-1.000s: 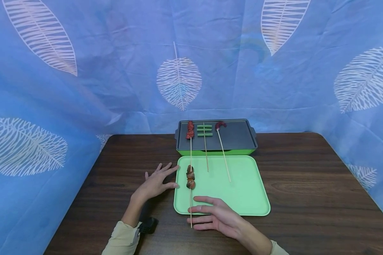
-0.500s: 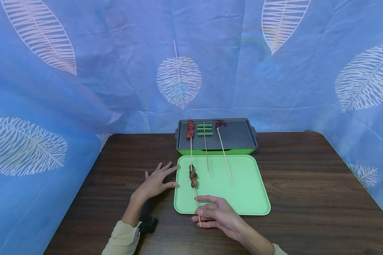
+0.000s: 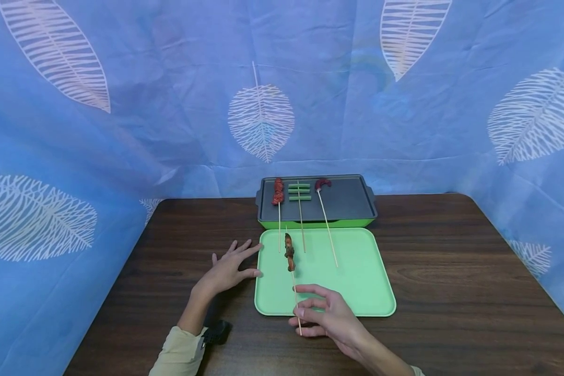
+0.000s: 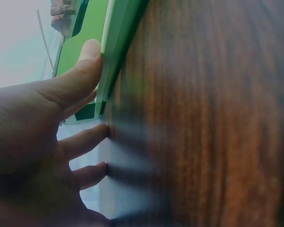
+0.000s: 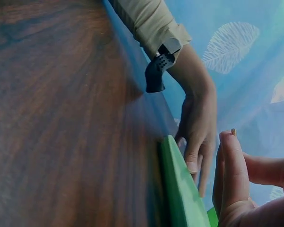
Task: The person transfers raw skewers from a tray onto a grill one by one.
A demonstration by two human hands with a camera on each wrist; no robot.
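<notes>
My right hand (image 3: pixel 331 318) pinches the lower stick of a meat skewer (image 3: pixel 289 253) between thumb and fingers. Browned chunks sit on its upper half, tilted a little left over the left part of the light green tray (image 3: pixel 352 282). In the right wrist view only the stick's end pokes out past a fingertip of the right hand (image 5: pixel 251 198). My left hand (image 3: pixel 227 269) lies at the tray's left edge with spread fingers. The left wrist view has that hand's thumb (image 4: pixel 90 59) against the tray's rim and other fingertips on the table.
Behind the tray stands a green-sided grill (image 3: pixel 348 203) with a dark plate. Across it lie a red meat skewer (image 3: pixel 278 192), a green vegetable skewer (image 3: pixel 300 198) and a curled dark-red skewer (image 3: pixel 322 184), their sticks reaching over the tray. A blue leaf-patterned cloth (image 3: pixel 178 104) hangs behind the table (image 3: pixel 442 261).
The right hand's fingers have closed on the meat skewer's stick. The skewer has shifted right and tilted, away from the red skewer's stick. The left hand stays put.
</notes>
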